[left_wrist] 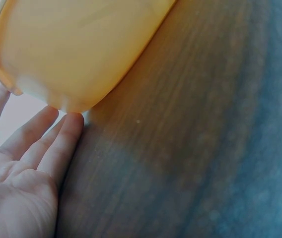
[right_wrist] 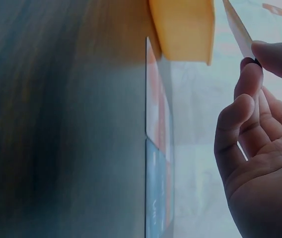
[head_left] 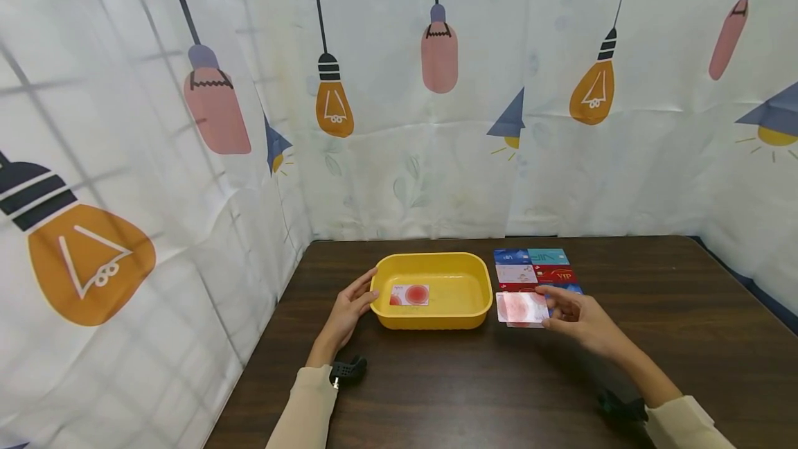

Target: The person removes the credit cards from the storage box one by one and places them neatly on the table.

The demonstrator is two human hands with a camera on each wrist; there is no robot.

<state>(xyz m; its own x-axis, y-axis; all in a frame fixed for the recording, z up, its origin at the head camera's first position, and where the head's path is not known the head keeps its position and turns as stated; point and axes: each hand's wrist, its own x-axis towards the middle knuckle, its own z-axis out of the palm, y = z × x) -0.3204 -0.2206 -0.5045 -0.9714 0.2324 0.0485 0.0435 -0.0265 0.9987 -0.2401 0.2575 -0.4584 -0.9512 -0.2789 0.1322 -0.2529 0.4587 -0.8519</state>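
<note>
Hands apart, one on each side of yellow tub (head_left: 480, 283). Left hand (head_left: 350, 312) flat and relaxed, fingers straight, fingertips (left_wrist: 74, 119) touching left wall of tub, nothing held. Right hand (head_left: 576, 316) lifted slightly over table (head_left: 654, 310), pinching white card with red circle (head_left: 521, 307) between thumb and fingers; card held nearly flat, just beside right wall of tub, not touching it as far as visible. From right wrist view, card (right_wrist: 238, 27) seen edge-on, gripped at tips of thumb and index finger.

Just beyond right hand, lying flat on table: group of cards (head_left: 536, 270) in rows, blue, teal, white and red, close together, edges meeting. Nearest of them partly hidden under held card and fingers.

Between both hands, inside tub: another white card with red circle (head_left: 409, 294), flat on bottom, closer to left hand than to right. Tub standing upright on dark wooden table.

Behind everything, far from both hands: white curtain with lamp pictures (head_left: 399, 123).
</note>
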